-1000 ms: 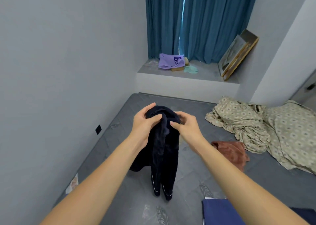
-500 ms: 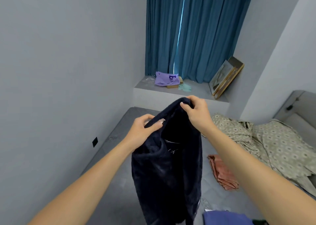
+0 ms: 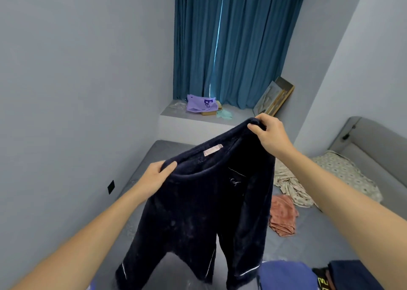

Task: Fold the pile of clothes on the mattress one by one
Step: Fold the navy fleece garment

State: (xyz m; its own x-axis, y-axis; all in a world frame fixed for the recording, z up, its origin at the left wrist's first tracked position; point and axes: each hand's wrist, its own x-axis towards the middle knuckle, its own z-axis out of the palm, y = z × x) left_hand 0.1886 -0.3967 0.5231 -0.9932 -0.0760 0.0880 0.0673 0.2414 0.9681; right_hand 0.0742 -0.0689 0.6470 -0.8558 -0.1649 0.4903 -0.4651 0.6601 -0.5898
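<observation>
1. Trousers (image 3: 198, 212): a dark navy fleece pair with pale piping at the cuffs, held up in the air over the grey mattress (image 3: 308, 245), waistband uppermost and both legs hanging free.
2. Left hand (image 3: 157, 175): fingers and thumb curled round the lower, near end of the waistband, pinching the fabric.
3. Right hand (image 3: 269, 133): fingers curled over the higher, far end of the waistband, gripping it. The band therefore runs on a slant between the two hands.
4. Step in hand, as judged: opening the garment out ahead of the first fold.
5. To do it well, level the two hands so the waistband hangs straight, then keep it taut (a slack band lets the legs twist).
6. Check that the legs hang side by side without crossing; the pink label (image 3: 213, 150) marks the inner back of the waist and helps confirm orientation.
7. Lower the cuffs onto bare mattress first, then lay the rest down flat, away from the pink cloth (image 3: 283, 217) and the patterned sheet (image 3: 293, 186) that lie to the right.
8. Folded blue items (image 3: 279, 274) lie at the near edge; leave room for them.
9. Risk, as judged: thick fleece bunches easily, so smooth it before each fold.
</observation>
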